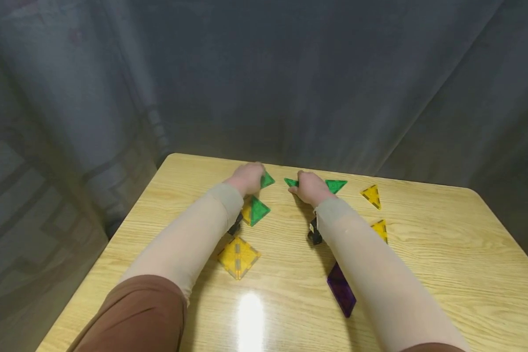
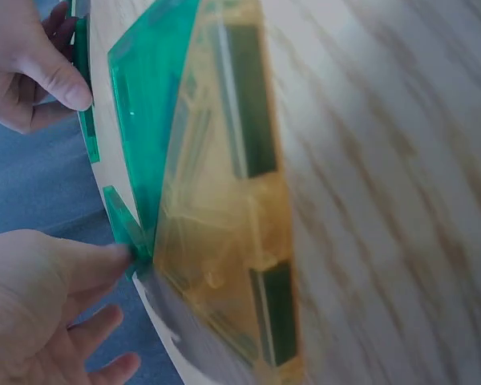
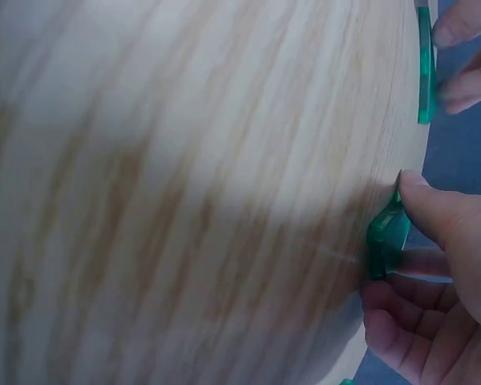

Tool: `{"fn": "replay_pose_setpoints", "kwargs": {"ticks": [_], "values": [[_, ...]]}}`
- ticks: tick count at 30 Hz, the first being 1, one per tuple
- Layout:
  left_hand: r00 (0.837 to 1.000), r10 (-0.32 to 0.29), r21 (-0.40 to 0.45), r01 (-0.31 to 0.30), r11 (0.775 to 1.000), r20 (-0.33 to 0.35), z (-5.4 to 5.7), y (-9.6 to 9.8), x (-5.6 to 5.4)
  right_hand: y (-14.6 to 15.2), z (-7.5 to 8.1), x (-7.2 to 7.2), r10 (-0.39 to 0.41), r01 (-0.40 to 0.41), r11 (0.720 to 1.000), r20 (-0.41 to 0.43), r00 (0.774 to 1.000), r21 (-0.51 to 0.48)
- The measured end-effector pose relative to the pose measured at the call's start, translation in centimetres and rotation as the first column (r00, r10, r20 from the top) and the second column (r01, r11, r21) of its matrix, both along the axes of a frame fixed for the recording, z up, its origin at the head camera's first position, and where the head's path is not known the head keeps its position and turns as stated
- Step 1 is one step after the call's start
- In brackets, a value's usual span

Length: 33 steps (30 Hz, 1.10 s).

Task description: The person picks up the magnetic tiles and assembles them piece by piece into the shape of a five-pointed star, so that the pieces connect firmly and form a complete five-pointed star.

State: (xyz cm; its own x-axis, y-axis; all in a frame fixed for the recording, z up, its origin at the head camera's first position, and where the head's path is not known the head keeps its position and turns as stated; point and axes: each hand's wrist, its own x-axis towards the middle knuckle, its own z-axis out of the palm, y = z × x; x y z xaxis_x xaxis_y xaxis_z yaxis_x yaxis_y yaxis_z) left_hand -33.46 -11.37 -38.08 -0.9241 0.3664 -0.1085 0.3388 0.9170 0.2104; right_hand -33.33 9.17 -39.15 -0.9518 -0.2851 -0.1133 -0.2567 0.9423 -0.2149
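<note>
Head view: both my arms reach forward over the wooden table (image 1: 444, 244), which bears all the coloured tiles, towards its far edge in front of a dark curtain (image 1: 264, 88). My right hand (image 1: 311, 187) pinches a small green tile (image 1: 292, 183), thumb on one side and fingers bent in on the other, so there is only a tile's breadth between them; that tile is tipped up at the table's far side. My left hand (image 1: 247, 177) has thumb and fingertip against another piece, the left green triangle (image 1: 267, 180), its other fingers loosely bent; from these angles I can't tell whether I am pinching it or merely touching it. The two pieces are apart, facing each other across bare wood. Nearer me, below my left hand, a larger green triangle (image 1: 259, 211) lies against a yellow tile (image 1: 246, 215), and nearer still two yellow triangles (image 1: 246, 256) meet along a seam as a square. Just beside my right hand is a further green triangle (image 1: 336, 186); beyond it sits a single yellow triangle (image 1: 372, 196), with a yellow piece (image 1: 380, 229) and a purple tile (image 1: 341, 291) both partly covered by my right sleeve (image 1: 378, 274).
</note>
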Motion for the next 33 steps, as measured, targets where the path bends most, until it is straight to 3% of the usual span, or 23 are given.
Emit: {"fn": "replay_pose_setpoints", "kwargs": {"ticks": [6,11,14,17,20,24,33], "values": [[0.993,-0.045,-0.034,0.049,0.998,0.105,0.5,-0.1,0.1,-0.2,0.2,0.0,-0.023,0.023,1.000,0.017,1.000,-0.004],[0.996,-0.029,-0.065,0.034,0.997,0.079,0.4,-0.5,0.0,-0.3,0.3,0.3,-0.028,0.028,1.000,0.037,0.999,-0.006],[0.999,0.039,-0.077,-0.036,0.996,0.036,0.0,-0.9,-0.1,-0.2,0.3,0.5,-0.031,0.031,1.000,0.051,0.998,-0.004],[0.989,0.146,-0.083,-0.147,0.986,-0.014,-0.5,-1.1,-0.4,-0.3,0.3,0.5,-0.033,0.033,0.999,0.053,0.998,-0.003],[0.968,0.251,-0.025,-0.251,0.968,-0.022,-0.9,-1.1,-0.6,-0.3,0.3,0.5,-0.038,0.038,0.999,0.051,0.998,-0.002],[0.949,0.314,0.058,-0.314,0.948,0.010,-1.3,-0.7,-0.9,-0.4,0.5,0.7,-0.044,0.044,0.999,0.055,0.998,0.002],[0.949,0.268,0.208,-0.299,0.931,0.164,-1.1,1.1,-0.8,-0.7,0.7,1.0,-0.062,0.067,0.995,0.064,0.996,-0.080]]}}
